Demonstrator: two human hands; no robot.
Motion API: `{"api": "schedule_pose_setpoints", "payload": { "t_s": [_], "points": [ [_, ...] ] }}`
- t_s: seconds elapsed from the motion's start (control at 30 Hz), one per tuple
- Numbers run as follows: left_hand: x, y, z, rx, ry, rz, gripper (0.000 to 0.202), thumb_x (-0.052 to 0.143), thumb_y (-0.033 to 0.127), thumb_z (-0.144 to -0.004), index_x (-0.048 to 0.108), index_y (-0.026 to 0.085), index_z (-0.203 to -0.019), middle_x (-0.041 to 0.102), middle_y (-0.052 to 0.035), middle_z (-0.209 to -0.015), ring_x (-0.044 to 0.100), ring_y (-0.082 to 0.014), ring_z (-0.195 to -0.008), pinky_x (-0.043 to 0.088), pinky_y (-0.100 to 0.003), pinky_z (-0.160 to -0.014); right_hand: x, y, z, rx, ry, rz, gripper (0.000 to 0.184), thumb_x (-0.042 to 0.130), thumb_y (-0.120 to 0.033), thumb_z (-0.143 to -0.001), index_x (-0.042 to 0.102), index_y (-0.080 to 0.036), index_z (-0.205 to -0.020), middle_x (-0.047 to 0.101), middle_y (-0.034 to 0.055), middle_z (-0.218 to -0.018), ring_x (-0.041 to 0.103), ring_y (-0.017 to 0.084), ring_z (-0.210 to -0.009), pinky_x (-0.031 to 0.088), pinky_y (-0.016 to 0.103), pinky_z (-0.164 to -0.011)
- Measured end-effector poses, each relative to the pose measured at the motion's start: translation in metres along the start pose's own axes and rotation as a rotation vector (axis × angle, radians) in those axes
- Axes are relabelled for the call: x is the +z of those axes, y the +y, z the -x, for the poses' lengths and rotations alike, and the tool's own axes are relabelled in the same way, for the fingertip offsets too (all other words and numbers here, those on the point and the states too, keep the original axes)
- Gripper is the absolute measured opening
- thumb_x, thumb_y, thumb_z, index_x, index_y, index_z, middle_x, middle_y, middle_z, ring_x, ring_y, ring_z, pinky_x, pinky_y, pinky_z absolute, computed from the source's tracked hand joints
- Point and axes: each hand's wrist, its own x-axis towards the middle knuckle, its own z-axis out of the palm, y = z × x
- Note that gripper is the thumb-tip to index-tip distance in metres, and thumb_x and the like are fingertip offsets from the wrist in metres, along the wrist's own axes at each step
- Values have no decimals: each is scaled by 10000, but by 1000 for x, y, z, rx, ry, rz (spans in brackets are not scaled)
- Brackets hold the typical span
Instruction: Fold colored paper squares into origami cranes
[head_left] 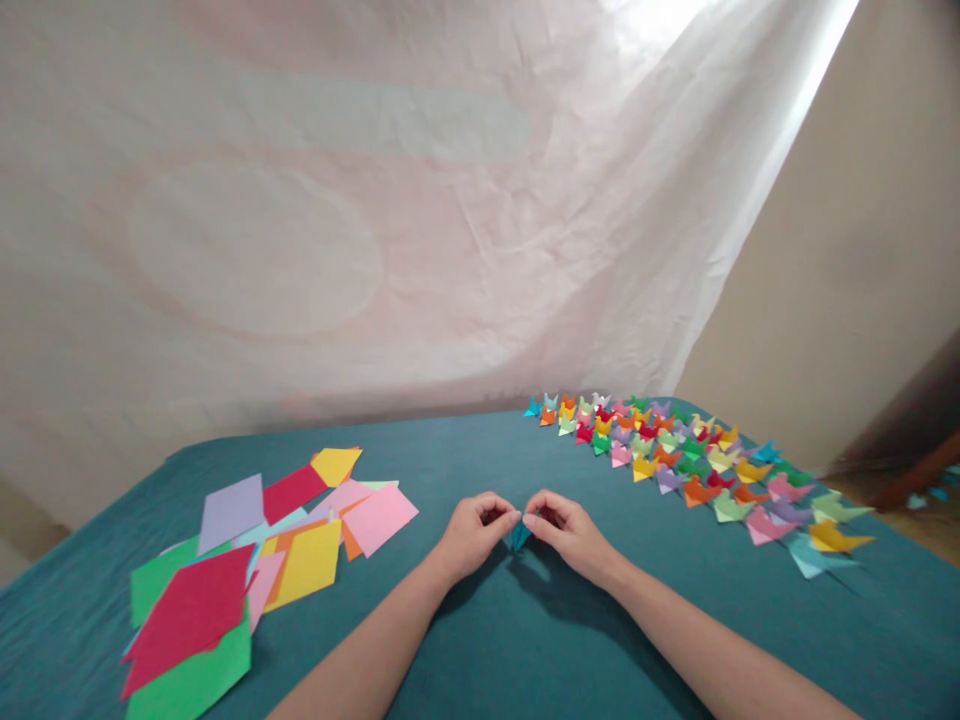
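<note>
A small piece of folded blue paper (519, 538) is held just above the table, in the middle of the head view. My left hand (480, 530) pinches its left side between thumb and fingertips. On the other side, my right hand (564, 530) grips it the same way, so the two thumbs nearly meet. Fingers cover much of the paper, and its exact folded shape cannot be made out. Both forearms reach in from the bottom edge, and their shadows fall on the cloth below.
Loose sheets of coloured paper (304, 565) lie overlapping on the left of the teal-covered table (450, 460). Rows of folded paper birds (701, 490) in many colours stand at the right. Behind the table hangs a pale sheet (420, 240).
</note>
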Motion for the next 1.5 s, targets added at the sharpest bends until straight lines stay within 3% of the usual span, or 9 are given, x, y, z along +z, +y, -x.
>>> {"api": "schedule_pose_setpoints", "payload": {
  "t_s": [0.33,0.63,0.87,1.17,1.37,1.5],
  "points": [
    [-2,1,0,47,-4,-45,192,585,290,-804,662,130,-730,584,-11,-690,498,-121,-638,360,-224,-598,5,-4,-1,-67,21,78,184,570,-305,-806,551,-163,-692,497,-5,-748,405,102,-600,319,233,-547],
    [-2,0,0,61,18,-50,205,585,307,-813,652,135,-724,579,-6,-688,492,-119,-635,360,-226,-598,7,-4,-1,-46,60,112,26,546,-198,-761,556,-174,-761,470,-27,-736,423,102,-600,347,225,-556],
    [-2,-2,0,52,40,-18,219,575,328,-822,638,139,-729,578,-10,-702,506,-125,-653,376,-227,-618,9,-1,0,-84,73,153,175,487,-72,-691,560,-180,-807,475,-23,-792,439,98,-615,352,212,-548],
    [-2,-6,-1,30,71,50,249,569,370,-821,610,134,-751,560,-3,-681,492,-120,-633,378,-223,-603,9,-4,2,-161,80,184,45,542,-213,-802,566,-178,-816,511,14,-875,451,106,-634,379,232,-577],
    [-2,-6,-2,13,53,73,254,552,377,-833,594,134,-775,539,4,-670,474,-111,-613,370,-215,-581,6,-5,2,-72,33,180,139,524,-285,-839,552,-176,-757,480,-32,-656,432,113,-599,358,231,-570],
    [-2,2,-1,27,6,48,244,569,372,-820,616,141,-755,566,-10,-714,495,-123,-657,377,-221,-608,6,-6,3,-50,-4,207,173,531,-307,-832,563,-169,-733,498,-28,-640,431,115,-598,356,229,-567]
  ]
}}
